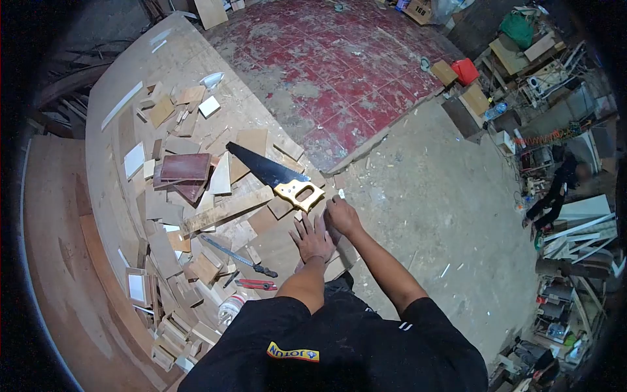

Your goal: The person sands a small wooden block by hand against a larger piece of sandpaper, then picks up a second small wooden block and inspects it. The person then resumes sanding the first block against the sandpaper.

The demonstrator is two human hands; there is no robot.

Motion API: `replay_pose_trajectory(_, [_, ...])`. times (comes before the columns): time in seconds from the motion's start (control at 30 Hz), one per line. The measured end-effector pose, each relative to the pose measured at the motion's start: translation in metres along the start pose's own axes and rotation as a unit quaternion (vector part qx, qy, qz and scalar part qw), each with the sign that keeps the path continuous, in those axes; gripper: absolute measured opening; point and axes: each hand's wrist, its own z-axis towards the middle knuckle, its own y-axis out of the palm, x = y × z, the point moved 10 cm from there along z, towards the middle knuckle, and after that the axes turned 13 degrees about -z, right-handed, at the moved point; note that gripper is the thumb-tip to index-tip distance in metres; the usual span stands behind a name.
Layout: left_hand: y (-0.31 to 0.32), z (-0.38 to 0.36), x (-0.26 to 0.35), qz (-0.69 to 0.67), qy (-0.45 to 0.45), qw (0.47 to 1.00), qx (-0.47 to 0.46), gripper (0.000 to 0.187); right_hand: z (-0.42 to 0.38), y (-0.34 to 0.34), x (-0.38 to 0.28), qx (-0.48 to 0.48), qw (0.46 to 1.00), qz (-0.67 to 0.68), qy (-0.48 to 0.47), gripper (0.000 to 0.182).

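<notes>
My left hand (pixel 312 240) lies with its fingers spread on a flat board at the bench's near right edge. Beside it, at the edge, my right hand (pixel 342 215) has its fingers curled, and what they hold, if anything, is hidden. Just beyond both hands is a handsaw with a yellow handle (pixel 299 194) and a dark blade (pixel 258 163) pointing to the upper left. A long wooden strip (pixel 225 212) lies left of the saw handle. Left of my left hand are a narrow blue-grey blade tool (pixel 238 257) and a red cutter (pixel 256 284).
Wood offcuts and a dark red block (pixel 185 167) crowd the workbench (pixel 114 85). A clear jar (pixel 230 308) stands near my body. Beyond the bench's right edge is a concrete floor with a raised red tiled area (pixel 339 72). Tools and boards line the right wall.
</notes>
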Motion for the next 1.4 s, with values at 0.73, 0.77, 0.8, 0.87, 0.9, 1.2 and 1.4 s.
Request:
replay_pose_trajectory(0.73, [-0.002, 0.0, 0.001, 0.007, 0.002, 1.0, -0.006, 0.07, 0.001, 0.009, -0.014, -0.022, 0.999, 0.008, -0.044, 0.012])
replay_pose_trajectory(0.77, [-0.002, -0.001, 0.001, 0.006, 0.002, 1.0, -0.004, 0.071, -0.003, 0.01, -0.01, -0.015, 0.999, 0.019, -0.027, 0.013])
replay_pose_trajectory(0.8, [0.004, -0.002, -0.002, 0.006, 0.0, 1.0, -0.009, 0.071, -0.008, 0.01, -0.008, -0.008, 0.999, 0.031, -0.009, 0.013])
replay_pose_trajectory(0.87, [0.004, 0.001, -0.004, -0.005, 0.012, 0.999, 0.034, 0.067, -0.037, 0.017, -0.003, 0.013, 0.999, 0.042, -0.012, 0.014])
replay_pose_trajectory(0.9, [0.001, 0.002, -0.004, -0.006, 0.012, 0.999, 0.035, 0.067, -0.046, 0.016, -0.001, 0.038, 0.998, 0.052, -0.018, 0.016])
replay_pose_trajectory(1.2, [0.01, 0.001, -0.01, 0.001, -0.002, 1.0, 0.023, 0.068, 0.0, -0.006, -0.008, 0.026, 0.998, 0.039, -0.029, 0.016])
replay_pose_trajectory(1.4, [0.003, 0.001, -0.007, -0.017, -0.001, 1.0, 0.012, 0.071, -0.029, 0.002, -0.005, 0.069, 0.996, 0.064, -0.009, 0.015])
